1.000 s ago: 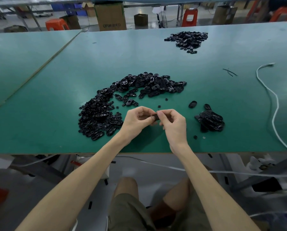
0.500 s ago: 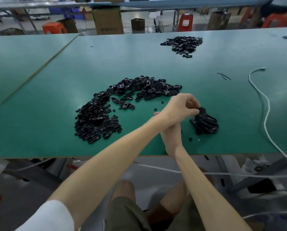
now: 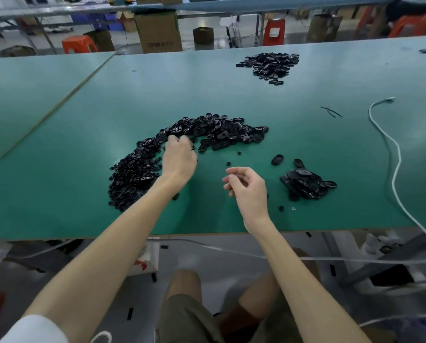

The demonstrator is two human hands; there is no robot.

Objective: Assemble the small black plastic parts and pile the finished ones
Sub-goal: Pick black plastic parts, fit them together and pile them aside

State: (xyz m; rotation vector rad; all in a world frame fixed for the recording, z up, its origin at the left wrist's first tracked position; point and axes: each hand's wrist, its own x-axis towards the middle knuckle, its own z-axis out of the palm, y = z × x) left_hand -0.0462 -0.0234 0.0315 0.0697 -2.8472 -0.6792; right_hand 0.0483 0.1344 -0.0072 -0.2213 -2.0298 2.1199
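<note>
A long curved heap of loose black plastic parts (image 3: 207, 134) arcs across the green table (image 3: 306, 134). My left hand (image 3: 178, 157) reaches palm down into the heap's middle; its fingertips touch the parts, and I cannot tell whether they grip one. My right hand (image 3: 246, 185) hovers over bare table, fingers loosely curled and apart, holding nothing. A small pile of finished parts (image 3: 307, 184) lies to the right of my right hand. One oval black part (image 3: 277, 159) lies alone between heap and pile.
Another pile of black parts (image 3: 268, 64) sits at the far side of the table. A white cable (image 3: 392, 154) snakes down the right side. A few tiny black rings (image 3: 281, 208) lie near the front edge. Boxes and stools stand beyond the table.
My left hand crossed to the finished pile on the right, then swung back left to the loose heap. My right hand let go of the part and now hangs open.
</note>
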